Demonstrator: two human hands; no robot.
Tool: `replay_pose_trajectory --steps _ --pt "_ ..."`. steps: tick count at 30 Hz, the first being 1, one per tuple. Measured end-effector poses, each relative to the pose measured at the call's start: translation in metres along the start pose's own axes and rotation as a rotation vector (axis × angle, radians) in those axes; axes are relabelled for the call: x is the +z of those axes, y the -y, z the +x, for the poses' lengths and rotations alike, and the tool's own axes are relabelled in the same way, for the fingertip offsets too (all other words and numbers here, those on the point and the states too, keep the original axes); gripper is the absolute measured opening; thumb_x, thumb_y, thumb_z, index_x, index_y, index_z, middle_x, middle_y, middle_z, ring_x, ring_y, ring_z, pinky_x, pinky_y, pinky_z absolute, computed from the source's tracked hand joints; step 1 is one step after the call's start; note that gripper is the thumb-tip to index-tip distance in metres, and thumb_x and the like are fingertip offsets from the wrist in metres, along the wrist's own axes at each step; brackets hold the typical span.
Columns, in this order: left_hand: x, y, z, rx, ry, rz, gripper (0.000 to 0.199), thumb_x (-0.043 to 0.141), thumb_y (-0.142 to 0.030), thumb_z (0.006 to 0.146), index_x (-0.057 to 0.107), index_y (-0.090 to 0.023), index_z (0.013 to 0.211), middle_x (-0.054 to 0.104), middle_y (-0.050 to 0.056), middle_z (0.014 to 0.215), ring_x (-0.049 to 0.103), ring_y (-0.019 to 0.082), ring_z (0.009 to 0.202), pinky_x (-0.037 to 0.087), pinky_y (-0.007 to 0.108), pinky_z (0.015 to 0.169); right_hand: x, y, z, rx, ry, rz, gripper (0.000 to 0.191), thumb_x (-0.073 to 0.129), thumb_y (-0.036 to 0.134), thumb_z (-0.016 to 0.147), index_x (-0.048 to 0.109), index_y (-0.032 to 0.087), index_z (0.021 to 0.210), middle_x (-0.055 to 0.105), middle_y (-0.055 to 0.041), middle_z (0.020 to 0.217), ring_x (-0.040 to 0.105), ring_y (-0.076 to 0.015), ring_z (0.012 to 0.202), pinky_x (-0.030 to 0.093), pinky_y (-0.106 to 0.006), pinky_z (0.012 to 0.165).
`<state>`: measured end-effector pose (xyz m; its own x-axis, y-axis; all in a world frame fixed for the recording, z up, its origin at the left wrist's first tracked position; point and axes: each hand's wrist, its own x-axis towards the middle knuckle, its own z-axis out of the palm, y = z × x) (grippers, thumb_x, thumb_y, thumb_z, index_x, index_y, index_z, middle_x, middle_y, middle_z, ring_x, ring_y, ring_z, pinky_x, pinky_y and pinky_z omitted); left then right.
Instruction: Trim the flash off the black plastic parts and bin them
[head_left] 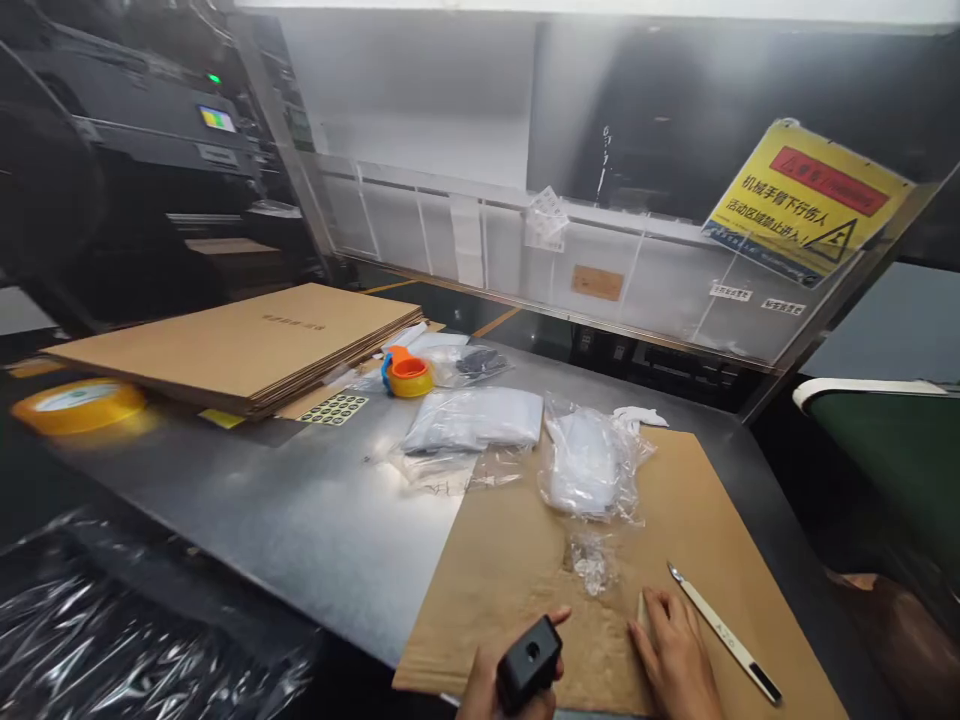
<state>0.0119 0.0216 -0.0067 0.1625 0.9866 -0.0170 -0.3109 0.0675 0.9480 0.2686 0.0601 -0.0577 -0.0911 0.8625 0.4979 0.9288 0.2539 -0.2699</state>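
My left hand (480, 685) is closed round a small black rectangular block with a round hole (529, 664), held over the near edge of a brown cardboard sheet (510, 580). My right hand (679, 655) rests low on the same sheet, its fingers curled together. A narrow pale edge shows by the fingertips; I cannot make out what it is. Just right of that hand lies a pale-handled scalpel-like knife (724, 632), untouched. Beyond the hands sit a crumpled clear plastic scrap (591, 562) and a clear bag with white contents (586, 465).
Stacked flat cardboard (247, 340), a large yellow tape roll (79, 405) and a tape dispenser (409, 375) lie leftward on the metal table (322, 540). White bagged sheets (476, 420) lie mid-table. A clear panel (502, 240) with a yellow warning sign (814, 205) stands behind.
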Motion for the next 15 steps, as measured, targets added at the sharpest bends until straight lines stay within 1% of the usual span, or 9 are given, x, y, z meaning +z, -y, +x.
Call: replay_pose_trajectory --steps 2,4,5,6,7,9,10,12,15 --pt "-0.002 -0.002 -0.007 0.035 -0.016 0.133 0.044 0.063 -0.02 0.06 0.067 -0.019 0.104 0.064 0.006 0.072 0.057 0.021 0.069 0.045 0.033 0.071 -0.01 0.009 -0.007 0.005 0.014 0.051 0.036 0.043 0.047 0.088 0.063 0.02 0.1 0.065 -0.0089 0.087 0.063 -0.0241 0.082 0.054 -0.037 0.07" --pt "0.0 -0.008 -0.011 0.051 -0.021 0.251 0.041 0.061 -0.019 0.061 0.068 -0.02 0.101 0.065 0.008 0.078 0.057 0.026 0.083 0.043 0.037 0.082 -0.029 0.034 -0.011 0.004 0.009 0.178 0.033 0.049 0.04 0.087 0.059 0.019 0.109 0.064 -0.0104 0.099 0.061 -0.0244 0.092 0.053 -0.036 0.076" --pt "0.001 -0.012 -0.012 0.047 0.003 0.303 0.04 0.061 -0.019 0.061 0.068 -0.021 0.1 0.066 0.009 0.082 0.056 0.028 0.086 0.043 0.038 0.083 -0.04 0.051 -0.011 -0.007 -0.004 0.281 0.033 0.051 0.036 0.086 0.057 0.019 0.113 0.062 -0.0111 0.106 0.059 -0.0248 0.098 0.052 -0.036 0.079" --pt "0.004 -0.016 -0.012 0.043 0.042 0.349 0.037 0.061 -0.019 0.062 0.068 -0.021 0.098 0.066 0.009 0.084 0.056 0.028 0.087 0.043 0.038 0.083 -0.051 0.07 -0.011 -0.043 -0.017 0.392 0.033 0.05 0.033 0.086 0.056 0.02 0.116 0.061 -0.0111 0.11 0.058 -0.0249 0.101 0.051 -0.035 0.081" --pt "0.006 -0.02 -0.013 0.045 0.089 0.394 0.031 0.06 -0.02 0.064 0.069 -0.021 0.094 0.066 0.009 0.085 0.057 0.028 0.086 0.043 0.037 0.082 -0.06 0.089 -0.011 -0.111 -0.014 0.481 0.034 0.05 0.033 0.086 0.056 0.021 0.118 0.061 -0.0104 0.109 0.057 -0.0254 0.102 0.05 -0.036 0.081" --pt "0.01 -0.027 -0.015 0.061 0.178 0.462 0.016 0.057 -0.024 0.069 0.069 -0.02 0.08 0.066 0.009 0.078 0.057 0.025 0.077 0.044 0.035 0.077 -0.073 0.123 -0.007 -0.254 0.037 0.558 0.031 0.053 0.031 0.084 0.06 0.026 0.114 0.063 -0.0086 0.103 0.057 -0.0252 0.097 0.049 -0.038 0.081" --pt "0.012 -0.029 -0.016 0.071 0.205 0.485 0.014 0.055 -0.026 0.072 0.067 -0.02 0.073 0.065 0.008 0.073 0.056 0.024 0.072 0.044 0.033 0.073 -0.076 0.135 -0.006 -0.309 0.059 0.583 0.033 0.054 0.028 0.083 0.06 0.026 0.115 0.064 -0.0085 0.102 0.057 -0.0245 0.094 0.049 -0.038 0.079" --pt "0.011 -0.03 -0.022 0.097 0.205 0.513 0.015 0.055 -0.03 0.074 0.065 -0.02 0.067 0.061 0.007 0.066 0.054 0.022 0.066 0.043 0.031 0.068 -0.079 0.149 -0.003 -0.375 0.059 0.62 0.041 0.053 0.02 0.081 0.055 0.027 0.122 0.063 -0.0089 0.1 0.056 -0.0226 0.089 0.049 -0.038 0.076" --pt "0.008 -0.026 -0.032 0.118 0.22 0.531 0.012 0.057 -0.028 0.074 0.065 -0.019 0.072 0.06 0.006 0.066 0.052 0.02 0.064 0.041 0.029 0.064 -0.077 0.153 -0.006 -0.39 0.009 0.658 0.055 0.051 0.011 0.078 0.046 0.028 0.13 0.06 -0.0084 0.098 0.054 -0.0203 0.084 0.049 -0.036 0.071"
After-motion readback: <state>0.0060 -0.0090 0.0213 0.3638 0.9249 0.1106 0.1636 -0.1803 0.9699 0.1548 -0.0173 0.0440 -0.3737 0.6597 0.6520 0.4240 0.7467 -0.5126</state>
